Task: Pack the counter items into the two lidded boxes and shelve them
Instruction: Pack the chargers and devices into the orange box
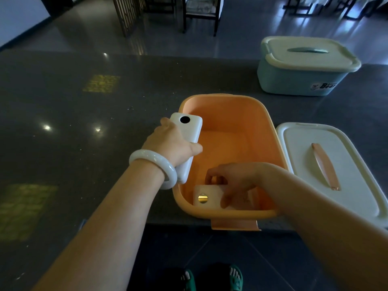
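Left hand (171,141) is wrapped round a white power bank (188,143); right hand (228,181) pinches a half-hidden white case (206,196) inside the orange box (270,131).

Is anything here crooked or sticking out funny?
Yes. The open orange plastic box sits askew at the dark counter's near edge, its front latch flap hanging past the edge. Its white lid lies beside it. Nothing looks spilled.

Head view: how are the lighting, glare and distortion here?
Head view: dim overall; bright glare spots on the dark counter; wide-angle bending curves the counter edge; the orange box and both hands stay sharp enough to read.
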The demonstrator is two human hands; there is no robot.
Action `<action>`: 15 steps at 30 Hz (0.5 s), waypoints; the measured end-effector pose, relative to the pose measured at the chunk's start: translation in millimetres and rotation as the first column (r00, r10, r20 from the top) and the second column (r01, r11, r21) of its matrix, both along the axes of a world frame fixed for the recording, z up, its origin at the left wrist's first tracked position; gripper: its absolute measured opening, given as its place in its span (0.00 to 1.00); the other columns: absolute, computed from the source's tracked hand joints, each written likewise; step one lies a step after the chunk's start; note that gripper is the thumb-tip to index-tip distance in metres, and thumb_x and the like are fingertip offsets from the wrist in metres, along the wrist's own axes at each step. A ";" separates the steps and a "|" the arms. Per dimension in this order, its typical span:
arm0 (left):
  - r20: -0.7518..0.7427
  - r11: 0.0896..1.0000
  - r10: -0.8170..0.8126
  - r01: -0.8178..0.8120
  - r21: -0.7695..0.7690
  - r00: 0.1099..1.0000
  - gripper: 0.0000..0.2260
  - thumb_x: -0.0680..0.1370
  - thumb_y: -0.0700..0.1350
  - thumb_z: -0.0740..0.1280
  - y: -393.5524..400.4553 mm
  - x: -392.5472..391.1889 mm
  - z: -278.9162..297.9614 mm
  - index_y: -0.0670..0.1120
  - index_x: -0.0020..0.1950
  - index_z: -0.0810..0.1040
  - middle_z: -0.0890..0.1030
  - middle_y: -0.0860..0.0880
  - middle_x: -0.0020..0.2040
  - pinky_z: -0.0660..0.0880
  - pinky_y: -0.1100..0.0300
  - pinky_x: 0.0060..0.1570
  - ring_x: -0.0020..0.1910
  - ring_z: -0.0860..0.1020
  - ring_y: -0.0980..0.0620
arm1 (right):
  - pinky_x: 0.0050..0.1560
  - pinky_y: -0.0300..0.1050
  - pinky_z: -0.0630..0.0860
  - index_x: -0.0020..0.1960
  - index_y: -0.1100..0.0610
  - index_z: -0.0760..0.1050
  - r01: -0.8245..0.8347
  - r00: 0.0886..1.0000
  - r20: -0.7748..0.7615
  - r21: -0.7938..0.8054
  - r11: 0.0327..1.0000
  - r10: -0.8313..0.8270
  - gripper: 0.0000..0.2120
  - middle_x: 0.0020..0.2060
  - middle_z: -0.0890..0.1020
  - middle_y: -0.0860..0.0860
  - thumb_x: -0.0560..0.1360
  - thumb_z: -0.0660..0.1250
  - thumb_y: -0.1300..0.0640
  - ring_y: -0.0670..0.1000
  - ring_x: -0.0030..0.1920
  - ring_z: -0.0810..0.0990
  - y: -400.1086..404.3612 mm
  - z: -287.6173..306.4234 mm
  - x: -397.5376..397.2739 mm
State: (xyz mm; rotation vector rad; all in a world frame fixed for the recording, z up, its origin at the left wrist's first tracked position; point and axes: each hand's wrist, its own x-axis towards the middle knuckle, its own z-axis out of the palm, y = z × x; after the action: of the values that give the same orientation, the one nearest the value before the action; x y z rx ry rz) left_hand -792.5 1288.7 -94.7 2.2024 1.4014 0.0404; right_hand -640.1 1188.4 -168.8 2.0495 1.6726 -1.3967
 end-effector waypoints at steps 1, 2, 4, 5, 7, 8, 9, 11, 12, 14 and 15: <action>-0.003 1.000 0.000 0.000 -0.001 1.000 0.33 0.70 0.58 0.73 -0.1 0.1 0.0 0.48 0.66 0.60 0.71 0.47 0.51 0.68 0.56 0.32 0.44 0.74 0.47 | 0.51 0.46 0.74 0.60 0.38 0.67 0.000 1.000 0.001 -0.001 1.000 0.000 0.28 0.47 0.73 0.38 0.66 0.77 0.49 0.47 0.52 0.74 0.0 0.4 -0.3; -0.005 1.000 0.002 -0.002 -0.002 1.000 0.33 0.70 0.58 0.73 -0.1 0.3 0.0 0.48 0.66 0.60 0.71 0.47 0.51 0.69 0.55 0.33 0.44 0.74 0.47 | 0.51 0.47 0.74 0.60 0.38 0.67 0.000 1.000 0.002 -0.003 1.000 0.000 0.28 0.48 0.73 0.38 0.66 0.77 0.49 0.47 0.52 0.74 0.2 0.8 -0.3; -0.005 1.000 0.004 -0.004 -0.005 1.000 0.34 0.70 0.58 0.73 -0.1 0.4 0.0 0.47 0.67 0.60 0.71 0.46 0.52 0.70 0.54 0.35 0.44 0.75 0.46 | 0.52 0.47 0.75 0.61 0.39 0.67 -0.001 1.000 0.007 -0.005 1.000 0.001 0.28 0.49 0.73 0.39 0.66 0.77 0.49 0.47 0.52 0.74 0.1 0.9 0.0; -0.005 1.000 0.005 -0.005 -0.005 1.000 0.34 0.70 0.58 0.73 -0.1 0.5 0.0 0.47 0.67 0.60 0.71 0.46 0.52 0.70 0.54 0.35 0.44 0.75 0.46 | 0.51 0.47 0.74 0.61 0.39 0.67 -0.001 1.000 0.009 -0.004 1.000 0.001 0.28 0.49 0.73 0.39 0.66 0.77 0.49 0.47 0.52 0.74 0.1 0.7 0.1; -0.005 1.000 0.005 -0.005 0.000 1.000 0.34 0.70 0.58 0.73 -0.1 0.5 -0.5 0.47 0.67 0.60 0.71 0.46 0.52 0.70 0.54 0.35 0.44 0.75 0.46 | 0.49 0.46 0.74 0.61 0.39 0.67 0.007 1.000 0.000 -0.005 1.000 -0.007 0.28 0.48 0.74 0.38 0.66 0.77 0.48 0.46 0.50 0.74 -0.1 0.6 0.2; -0.006 1.000 0.005 -0.005 0.004 1.000 0.34 0.70 0.58 0.73 0.2 0.5 -1.1 0.47 0.67 0.60 0.71 0.46 0.52 0.70 0.54 0.34 0.44 0.75 0.46 | 0.48 0.46 0.74 0.61 0.39 0.67 0.013 1.000 -0.003 -0.004 1.000 -0.013 0.28 0.48 0.74 0.38 0.66 0.77 0.48 0.45 0.50 0.74 0.1 0.6 0.4; -0.007 1.000 0.005 -0.005 0.008 1.000 0.34 0.70 0.58 0.73 0.5 0.5 -1.6 0.48 0.67 0.60 0.71 0.47 0.52 0.69 0.55 0.33 0.44 0.75 0.47 | 0.48 0.46 0.74 0.60 0.39 0.67 0.016 1.000 0.000 0.000 1.000 -0.016 0.28 0.48 0.74 0.38 0.66 0.77 0.48 0.45 0.49 0.74 0.1 1.2 0.3; -0.005 1.000 0.005 -0.005 0.009 1.000 0.34 0.69 0.58 0.73 1.1 0.3 -2.2 0.48 0.66 0.60 0.71 0.47 0.51 0.68 0.55 0.32 0.44 0.75 0.47 | 0.47 0.45 0.74 0.60 0.39 0.67 0.028 1.000 0.012 0.002 1.000 -0.028 0.28 0.49 0.74 0.39 0.65 0.77 0.46 0.46 0.50 0.75 -0.6 3.3 -0.8; -0.002 1.000 0.006 -0.006 0.005 1.000 0.34 0.69 0.58 0.73 1.5 -0.1 -2.3 0.48 0.66 0.60 0.71 0.47 0.51 0.68 0.56 0.31 0.43 0.75 0.47 | 0.47 0.45 0.74 0.60 0.40 0.68 0.047 0.999 0.015 0.006 0.999 -0.047 0.27 0.50 0.75 0.40 0.66 0.77 0.45 0.47 0.50 0.75 -0.7 4.3 -1.1; 0.006 1.000 0.013 -0.013 -0.006 1.000 0.34 0.69 0.59 0.73 1.7 -1.4 -1.4 0.49 0.66 0.60 0.71 0.47 0.51 0.66 0.57 0.29 0.41 0.74 0.48 | 0.47 0.43 0.74 0.60 0.42 0.69 0.123 0.992 0.002 0.069 0.990 -0.123 0.24 0.52 0.76 0.43 0.68 0.75 0.43 0.46 0.50 0.76 -0.4 7.8 -1.0; 0.011 1.000 0.015 -0.015 -0.012 1.000 0.34 0.69 0.59 0.73 1.4 -1.8 -0.9 0.49 0.66 0.60 0.71 0.47 0.51 0.66 0.58 0.28 0.39 0.74 0.49 | 0.46 0.40 0.74 0.59 0.43 0.70 0.186 0.983 -0.022 0.149 0.971 -0.185 0.20 0.52 0.76 0.43 0.70 0.73 0.43 0.45 0.50 0.76 -0.1 10.6 -0.6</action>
State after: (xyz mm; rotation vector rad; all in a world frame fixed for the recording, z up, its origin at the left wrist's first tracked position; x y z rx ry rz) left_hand -794.3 1290.1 -95.6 2.1786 1.4089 0.0494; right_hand -640.7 1188.3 -158.2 2.3405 1.6740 -1.3702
